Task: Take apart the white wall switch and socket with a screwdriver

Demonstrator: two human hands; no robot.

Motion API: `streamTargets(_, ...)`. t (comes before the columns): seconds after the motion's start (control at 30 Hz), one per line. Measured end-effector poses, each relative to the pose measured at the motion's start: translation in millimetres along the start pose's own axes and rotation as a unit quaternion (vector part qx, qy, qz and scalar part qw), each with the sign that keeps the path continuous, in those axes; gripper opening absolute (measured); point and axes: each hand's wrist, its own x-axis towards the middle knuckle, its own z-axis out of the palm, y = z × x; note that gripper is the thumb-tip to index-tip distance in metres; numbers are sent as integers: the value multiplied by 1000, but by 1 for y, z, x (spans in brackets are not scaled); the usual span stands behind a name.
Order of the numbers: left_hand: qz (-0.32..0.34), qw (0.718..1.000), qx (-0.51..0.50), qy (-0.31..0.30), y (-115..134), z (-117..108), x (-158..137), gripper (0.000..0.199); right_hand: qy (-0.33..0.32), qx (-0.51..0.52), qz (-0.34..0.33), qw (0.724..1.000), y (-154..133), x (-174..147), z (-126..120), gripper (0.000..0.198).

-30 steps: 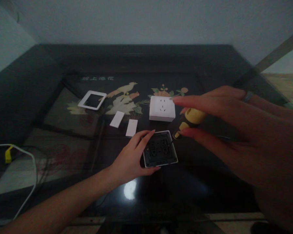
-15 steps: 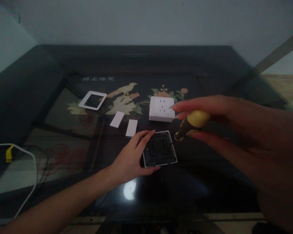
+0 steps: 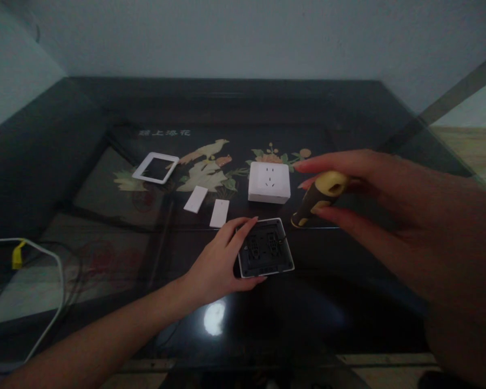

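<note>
The left hand, just below the centre of the frame, is clamped on the box, fingers over its upper left edge and thumb along its lower edge, so the box sits directly to the right of the palm, its dark inside facing up. The right hand, large at the right of the frame, is closed loosely around the screwdriver: the thumb presses against the lower side of the black and yellow handle, other fingers pass behind it, and the forefinger reaches out past it to the left. The handle leans, its yellow butt up toward the right hand and its narrow end down toward the upper right corner of the box, just beside it; whether the tip touches anything inside is too dark to tell. Above the box, near the frame's centre, lies the white socket, just beyond the right forefinger's tip. Two white plates lie left of the socket, the nearer one close to the left hand's fingers, and a white bezel lies farther up and left. At the left edge a white cable with a yellow tag curves over the dark table
</note>
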Motion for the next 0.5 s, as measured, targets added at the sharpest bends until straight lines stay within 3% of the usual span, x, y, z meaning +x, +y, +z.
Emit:
streamTargets(0.2, 9, 1000, 13, 7, -1, 1, 0, 96, 78, -48, -8, 996, -6, -2, 10, 20)
streamTargets(0.27, 9, 1000, 9, 6, -1, 1, 0, 96, 68, -42, -7, 997, -8, -2, 9, 29)
streamTargets(0.37, 0, 1000, 0, 1, 0, 0, 1, 95, 0, 5, -8, 1000, -7, -1, 3, 41)
streamTargets(0.43, -6, 1000, -3, 0, 1, 0, 1, 95, -22, 17, -19, 999, -5, -1, 2, 37)
streamTargets(0.5, -6, 1000, -1, 1, 1, 0, 1, 94, 8, -2, -30, 1000, -5, -1, 5, 29)
